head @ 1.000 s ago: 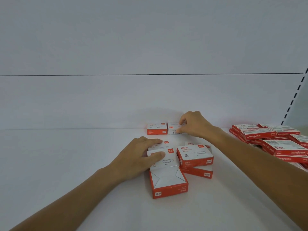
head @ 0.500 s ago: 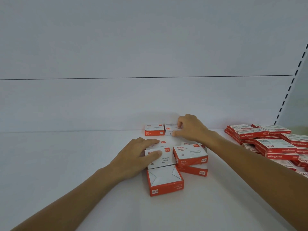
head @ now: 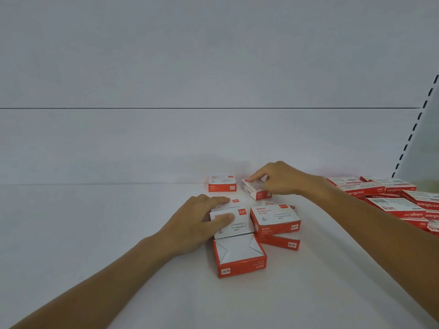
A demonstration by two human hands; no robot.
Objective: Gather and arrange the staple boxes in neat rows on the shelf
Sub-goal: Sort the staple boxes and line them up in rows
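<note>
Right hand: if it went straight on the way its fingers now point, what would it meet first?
The right hand points left and pinches a tilted box. Next in that line is the back-row box. Depth is unclear, so the hand might pass just in front of it.

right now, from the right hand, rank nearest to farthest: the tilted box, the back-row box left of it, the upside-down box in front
1. The tilted box: in the grip of the right hand, at the back.
2. The back-row box: lying flat, just left of the first.
3. The upside-down box: at the front of the cluster, closest to the camera.
</note>
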